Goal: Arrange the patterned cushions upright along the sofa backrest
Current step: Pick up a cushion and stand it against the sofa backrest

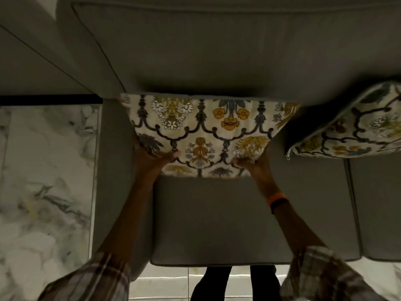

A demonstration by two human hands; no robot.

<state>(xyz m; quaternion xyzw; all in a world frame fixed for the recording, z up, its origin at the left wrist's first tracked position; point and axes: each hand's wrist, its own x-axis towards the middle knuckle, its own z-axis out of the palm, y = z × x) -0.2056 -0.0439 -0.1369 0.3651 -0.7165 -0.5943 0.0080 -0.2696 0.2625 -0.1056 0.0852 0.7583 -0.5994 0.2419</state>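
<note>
A cream cushion with a yellow, orange and dark floral pattern stands against the grey sofa backrest, over the left seat. My left hand grips its lower left corner and my right hand grips its lower right corner, thumbs on the front face. A second cushion with the same pattern leans tilted against the backrest at the right, partly cut off by the frame edge.
The grey seat cushion lies below my arms, with another seat to its right. The sofa armrest runs down the left. Marbled floor tiles lie beyond it. My legs stand at the sofa's front edge.
</note>
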